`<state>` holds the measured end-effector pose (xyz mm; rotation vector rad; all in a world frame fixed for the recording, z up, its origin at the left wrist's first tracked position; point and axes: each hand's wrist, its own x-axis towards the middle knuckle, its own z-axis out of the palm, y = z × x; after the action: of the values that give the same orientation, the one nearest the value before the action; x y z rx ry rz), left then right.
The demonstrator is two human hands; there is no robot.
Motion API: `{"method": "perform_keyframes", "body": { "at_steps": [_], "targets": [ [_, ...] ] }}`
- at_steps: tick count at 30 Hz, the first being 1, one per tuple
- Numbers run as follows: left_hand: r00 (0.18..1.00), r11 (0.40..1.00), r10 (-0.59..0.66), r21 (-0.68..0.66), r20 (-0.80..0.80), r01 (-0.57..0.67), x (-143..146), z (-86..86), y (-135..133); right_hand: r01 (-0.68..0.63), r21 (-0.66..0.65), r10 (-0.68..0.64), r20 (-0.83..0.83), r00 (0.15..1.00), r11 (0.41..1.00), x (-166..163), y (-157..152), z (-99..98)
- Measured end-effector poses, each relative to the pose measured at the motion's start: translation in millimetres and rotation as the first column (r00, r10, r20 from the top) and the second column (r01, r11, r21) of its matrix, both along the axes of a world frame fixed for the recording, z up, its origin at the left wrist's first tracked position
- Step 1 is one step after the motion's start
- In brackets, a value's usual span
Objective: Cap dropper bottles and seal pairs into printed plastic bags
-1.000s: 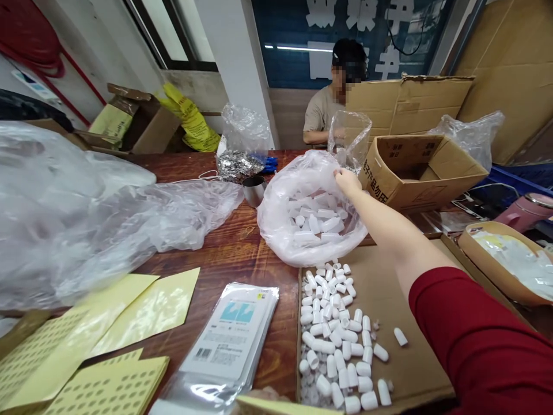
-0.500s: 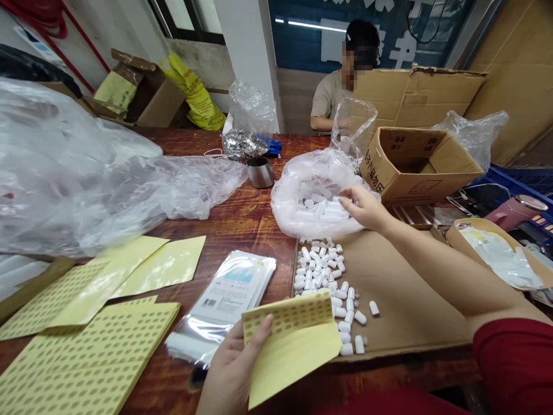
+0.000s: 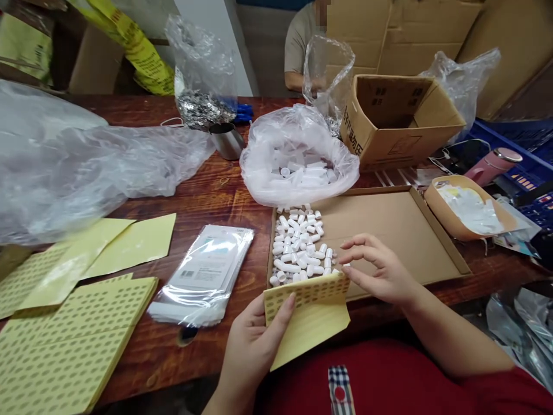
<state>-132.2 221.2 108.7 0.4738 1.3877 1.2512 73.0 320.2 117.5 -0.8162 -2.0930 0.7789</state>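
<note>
1. Lying at the far left of the wooden surface [image 3: 207, 202], a stack of dotted yellow sheets [image 3: 64, 346] is seen below crumpled clear plastic bags [image 3: 86, 167]. Flat sealed packets [image 3: 203, 271] are piled just beside the stack.
2. A yellow sticker sheet [image 3: 306, 317] is held up at the near edge, close to the body. It is clasped by the left hand [image 3: 254, 340], whose grip is closed on its lower left side, thumb laid on the face.
3. The right hand [image 3: 380, 271] is poised at the sheet's upper right corner, fingers curled. Whether anything is pinched in that grip cannot be told.
4. By judgement, the sheet is best kept flat and steady under the left thumb, so that its corner can be worked cleanly, clear of the loose pieces behind.
5. White caps [image 3: 298, 248] are heaped in a shallow cardboard tray [image 3: 389, 225], with a clear bag of white tubes [image 3: 298, 161] beyond.
6. Farther right, an open carton [image 3: 397, 115] and a pink flask [image 3: 492, 164] are seen. Another person [image 3: 302, 40] is seated across, in a room stacked with cardboard.
</note>
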Motion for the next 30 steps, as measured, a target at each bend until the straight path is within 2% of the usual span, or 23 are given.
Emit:
{"method": "perform_keyframes", "body": {
  "at_steps": [5, 9, 14, 18, 25, 30],
  "targets": [
    [0.996, 0.999, -0.032, 0.007, -0.081, 0.033, 8, -1.5, -4, -0.015, -0.032, 0.015, 0.012, 1.000, 0.999, 14, -7, -6.0],
    [0.988, 1.000, -0.005, 0.005, -0.156, 0.006, 12, 0.3, -7, -0.010, -0.065, 0.011, 0.015, 1.000, 0.998, 20, -11, -9.3],
    [0.988, 1.000, 0.002, -0.006, -0.156, -0.003, 15, 5.0, -10, -0.002, -0.141, 0.007, 0.035, 0.999, 0.990, 22, -11, -10.5],
    [0.987, 1.000, 0.009, 0.010, -0.162, -0.008, 16, 5.5, -13, -0.026, -0.110, 0.030, 0.040, 0.999, 0.994, 22, -12, -9.0],
    [0.965, 0.998, -0.001, 0.063, -0.263, 0.018, 15, 6.2, -19, -0.040, -0.109, 0.043, 0.025, 0.999, 0.993, 23, -12, -9.5],
    [0.945, 0.994, 0.036, 0.111, -0.326, 0.001, 16, 9.6, -19, -0.076, -0.099, 0.077, 0.004, 0.997, 0.992, 23, -12, -10.4]
  ]
}}
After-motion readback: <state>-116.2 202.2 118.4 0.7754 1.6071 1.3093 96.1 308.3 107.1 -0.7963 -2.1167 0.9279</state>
